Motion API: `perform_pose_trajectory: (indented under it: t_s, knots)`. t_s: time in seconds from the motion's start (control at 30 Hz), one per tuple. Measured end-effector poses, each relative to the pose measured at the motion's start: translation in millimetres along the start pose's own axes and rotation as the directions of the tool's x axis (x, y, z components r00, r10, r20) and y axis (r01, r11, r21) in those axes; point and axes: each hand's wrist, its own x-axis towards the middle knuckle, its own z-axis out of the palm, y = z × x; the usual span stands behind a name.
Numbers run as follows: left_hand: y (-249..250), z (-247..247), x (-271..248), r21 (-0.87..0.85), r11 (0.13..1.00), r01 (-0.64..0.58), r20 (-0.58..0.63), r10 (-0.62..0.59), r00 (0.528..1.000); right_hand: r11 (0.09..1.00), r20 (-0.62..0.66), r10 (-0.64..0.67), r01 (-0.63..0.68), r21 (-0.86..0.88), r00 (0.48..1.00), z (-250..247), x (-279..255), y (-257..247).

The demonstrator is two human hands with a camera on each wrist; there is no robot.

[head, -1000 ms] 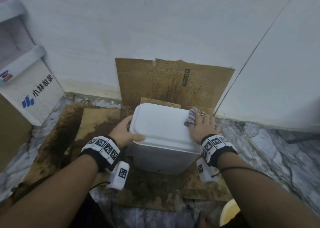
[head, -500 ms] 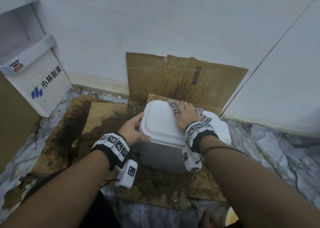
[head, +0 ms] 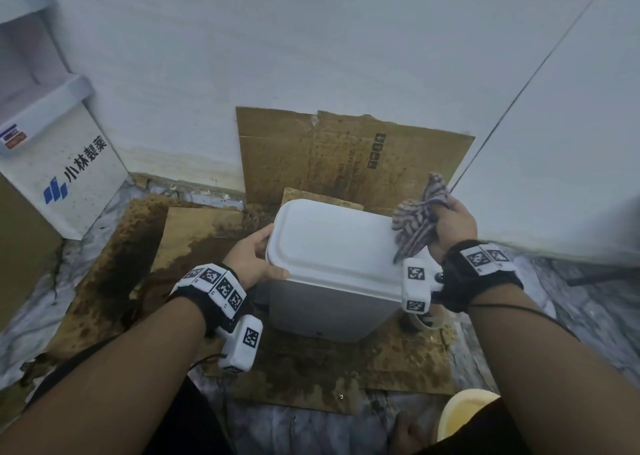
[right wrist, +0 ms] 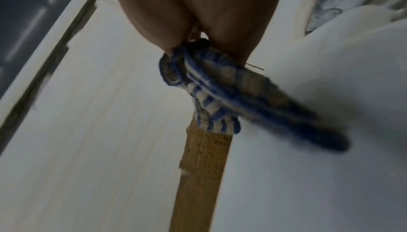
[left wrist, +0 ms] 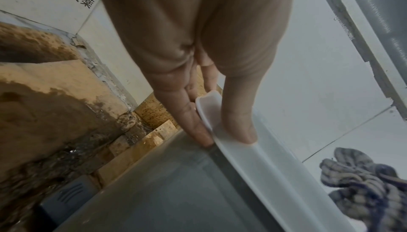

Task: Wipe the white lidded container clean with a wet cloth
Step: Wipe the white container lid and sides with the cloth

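Observation:
A white lidded container (head: 329, 267) stands on stained cardboard in front of me. My left hand (head: 256, 257) holds its left lid edge, thumb on top of the lid (left wrist: 240, 127) and fingers under the rim. My right hand (head: 450, 224) is raised beside the container's right rear corner, gripping a bunched blue-and-white striped cloth (head: 417, 219); the cloth (right wrist: 211, 87) hangs from the fist over the lid's right edge. It also shows at the lower right of the left wrist view as a striped cloth (left wrist: 361, 185).
Stained cardboard (head: 349, 157) leans on the white wall behind and lies on the marble floor (head: 588, 309). A white printed box (head: 65, 170) stands at the left. A yellow bowl (head: 464, 413) sits near my right forearm, and a tape roll (head: 424, 319) by the container's right side.
My right hand swept the cloth across the lid, then lifted off to the right and bunched the cloth in its fist. The left hand kept its hold.

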Motion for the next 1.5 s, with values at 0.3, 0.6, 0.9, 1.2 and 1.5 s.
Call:
perform_pose_trajectory:
  t_s: [0.3,0.6,0.9,1.2,1.5]
  knots:
    - [2,3,-4,0.021,1.000,-0.001,-0.010,0.001,1.000,0.508,0.340,-0.140,0.362,-0.781,0.930,12,-33,21]
    - [-2,1,1,0.004,1.000,0.016,-0.008,-0.016,1.000,-0.052,0.494,-0.069,0.492,-0.869,0.867,29,-57,67]
    - [-14,-4,12,-0.074,0.997,-0.009,0.031,0.011,0.999,-0.025,0.566,-0.080,0.566,-0.824,0.820,105,-67,75]
    - [-26,-6,19,-0.198,0.979,0.039,0.064,-0.027,0.998,-0.042,0.791,-0.075,0.790,-0.611,0.608,141,-95,88]
    - [-31,-7,16,-0.366,0.927,0.078,0.136,-0.029,0.990,-0.131,0.925,-0.148,0.920,-0.370,0.351,99,-105,103]
